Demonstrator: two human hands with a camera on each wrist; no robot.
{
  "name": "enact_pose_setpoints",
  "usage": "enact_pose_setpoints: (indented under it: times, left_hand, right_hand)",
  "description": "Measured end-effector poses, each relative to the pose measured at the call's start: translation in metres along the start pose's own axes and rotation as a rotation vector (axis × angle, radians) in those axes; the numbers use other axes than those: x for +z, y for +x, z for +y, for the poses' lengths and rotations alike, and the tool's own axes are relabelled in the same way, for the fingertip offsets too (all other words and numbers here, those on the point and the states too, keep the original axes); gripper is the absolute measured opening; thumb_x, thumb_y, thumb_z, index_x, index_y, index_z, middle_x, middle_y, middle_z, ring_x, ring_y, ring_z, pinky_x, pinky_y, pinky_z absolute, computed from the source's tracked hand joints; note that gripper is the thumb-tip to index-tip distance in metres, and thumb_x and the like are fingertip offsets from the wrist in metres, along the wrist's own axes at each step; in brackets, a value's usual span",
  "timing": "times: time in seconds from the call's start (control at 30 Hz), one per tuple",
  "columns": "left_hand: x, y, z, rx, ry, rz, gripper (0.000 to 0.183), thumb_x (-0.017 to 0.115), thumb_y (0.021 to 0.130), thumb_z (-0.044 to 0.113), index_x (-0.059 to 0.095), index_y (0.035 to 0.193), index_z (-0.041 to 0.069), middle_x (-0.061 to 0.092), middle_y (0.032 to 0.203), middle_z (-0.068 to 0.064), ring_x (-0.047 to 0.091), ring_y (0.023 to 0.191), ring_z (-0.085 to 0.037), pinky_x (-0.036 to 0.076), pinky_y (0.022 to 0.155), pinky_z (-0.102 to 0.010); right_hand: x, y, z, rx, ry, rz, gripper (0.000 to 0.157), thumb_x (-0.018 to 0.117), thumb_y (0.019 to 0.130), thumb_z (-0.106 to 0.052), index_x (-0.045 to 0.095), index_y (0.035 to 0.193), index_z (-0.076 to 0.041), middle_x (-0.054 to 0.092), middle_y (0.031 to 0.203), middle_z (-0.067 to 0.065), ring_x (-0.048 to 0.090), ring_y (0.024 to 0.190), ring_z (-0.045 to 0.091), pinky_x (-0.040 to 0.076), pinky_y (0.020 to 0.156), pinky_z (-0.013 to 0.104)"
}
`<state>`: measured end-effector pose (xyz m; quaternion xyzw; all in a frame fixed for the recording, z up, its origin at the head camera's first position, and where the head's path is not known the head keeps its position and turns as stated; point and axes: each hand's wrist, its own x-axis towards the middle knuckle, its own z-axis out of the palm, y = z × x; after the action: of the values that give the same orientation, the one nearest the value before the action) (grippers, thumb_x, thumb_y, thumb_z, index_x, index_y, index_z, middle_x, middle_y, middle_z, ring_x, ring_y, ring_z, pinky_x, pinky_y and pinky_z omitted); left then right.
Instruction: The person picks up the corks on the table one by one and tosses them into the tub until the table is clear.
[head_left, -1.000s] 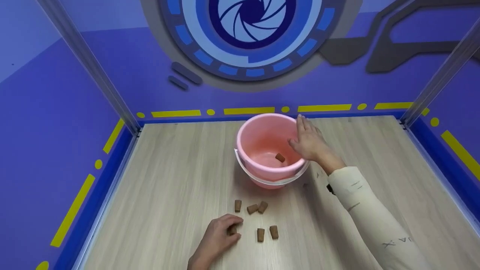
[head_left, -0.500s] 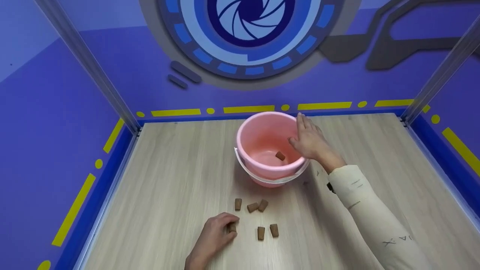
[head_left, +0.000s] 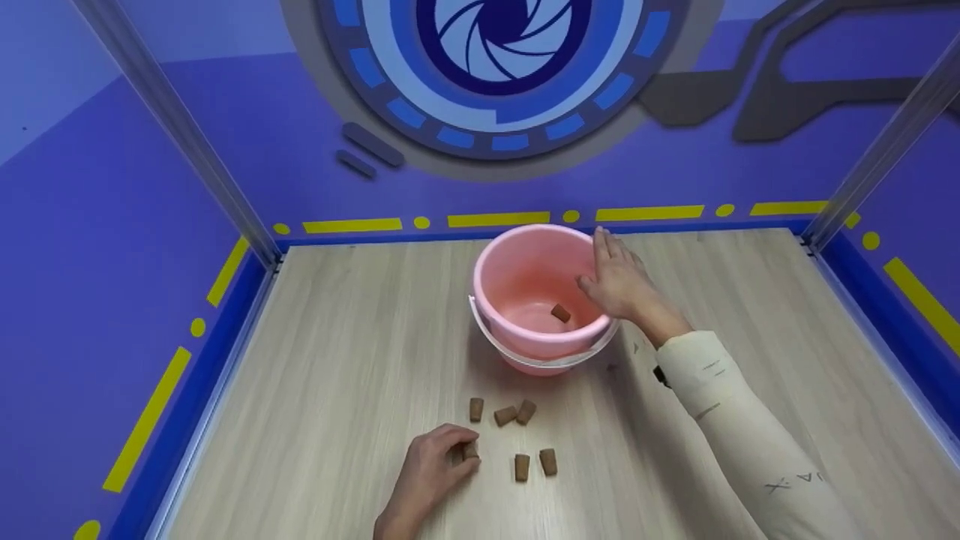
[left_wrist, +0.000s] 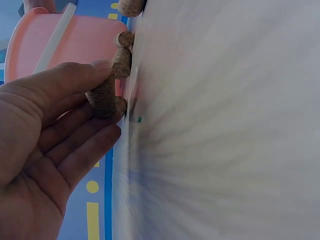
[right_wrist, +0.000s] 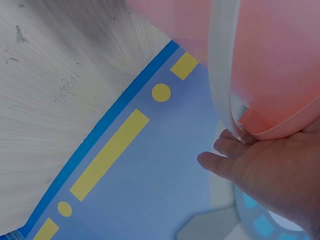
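My left hand (head_left: pixel 427 469) pinches a brown cork stopper (left_wrist: pixel 102 97) between thumb and fingers, low over the wooden table. In the head view the fingers partly hide this cork. My right hand (head_left: pixel 622 283) rests on the right rim of a pink bucket (head_left: pixel 536 339), its fingers straight and its thumb over the inner side. Inside, one cork (head_left: pixel 560 313) lies on the bucket's bottom. Between bucket and left hand lie more corks: one alone (head_left: pixel 476 409), a close pair (head_left: pixel 505 415), and two side by side (head_left: pixel 522 467) further right.
The bucket's white handle (head_left: pixel 545 364) hangs down on its near side. A blue patterned wall (head_left: pixel 420 191) stands behind the table (head_left: pixel 337 375), with further walls at left and right.
My left hand has shifted slightly, and the pinched cork now shows a little differently between its fingertips. The right hand and the bucket have stayed in place.
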<state>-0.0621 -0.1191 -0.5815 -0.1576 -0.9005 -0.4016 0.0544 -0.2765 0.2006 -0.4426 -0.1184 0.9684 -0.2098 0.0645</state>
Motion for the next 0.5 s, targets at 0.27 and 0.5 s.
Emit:
enact_pose_setpoints:
  times: [0.27, 0.5]
  left_hand:
    - [-0.0002, 0.0011, 0.0034, 0.005, -0.058, 0.031, 0.027, 0.092, 0.082, 0.006, 0.08, 0.106, 0.005, 0.077, 0.102, 0.001, 0.072, 0.095, -0.013, 0.06, 0.085, -0.033]
    - [-0.0007, 0.0023, 0.0071, 0.013, -0.092, 0.071, 0.024, 0.092, 0.083, 0.009, 0.081, 0.105, 0.006, 0.077, 0.101, 0.004, 0.073, 0.095, -0.012, 0.06, 0.086, -0.033]
  right_hand:
    - [-0.0008, -0.0007, 0.0003, -0.021, -0.006, 0.001, 0.09, 0.052, 0.109, -0.034, -0.005, 0.164, 0.009, -0.002, 0.173, 0.029, 0.001, 0.16, 0.047, 0.004, 0.128, 0.06]
    - [-0.0007, -0.0004, 0.0011, -0.011, -0.012, 0.001, 0.089, 0.052, 0.11, -0.034, -0.005, 0.165, 0.008, -0.001, 0.173, 0.029, 0.001, 0.16, 0.047, 0.004, 0.128, 0.06]
